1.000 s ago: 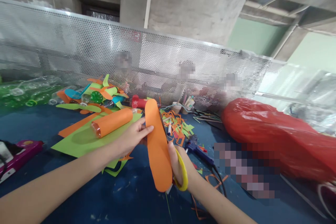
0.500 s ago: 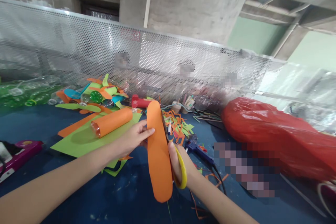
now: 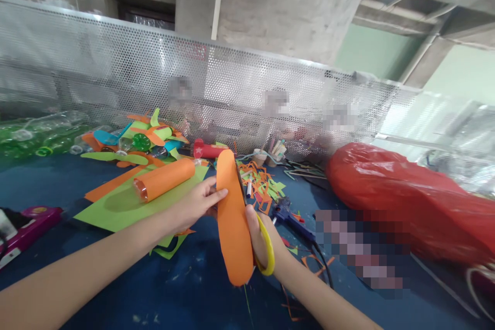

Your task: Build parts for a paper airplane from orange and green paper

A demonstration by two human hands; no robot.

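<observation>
My left hand (image 3: 203, 200) pinches the left edge of a long orange paper strip (image 3: 233, 227) with rounded ends, thumb on its face. Yellow-handled scissors (image 3: 266, 247) are in my right hand (image 3: 260, 234), held along the strip's right edge. Their dark blades are mostly hidden behind the paper, so I cannot tell how far apart they are. Left of my left hand, a bottle wrapped in orange paper (image 3: 165, 179) lies on green paper sheets (image 3: 116, 214).
Paper scraps (image 3: 261, 180) and a blue glue gun (image 3: 296, 224) lie right of centre. A big red plastic bag (image 3: 402, 191) fills the right. Paper-bladed bottle models (image 3: 150, 134) and clear and green bottles (image 3: 42, 134) stand at the back left, before a perforated metal screen (image 3: 240, 77).
The lower end of the orange strip sits slightly higher. The right hand and scissors have shifted a little up and left; the left hand keeps its pinch.
</observation>
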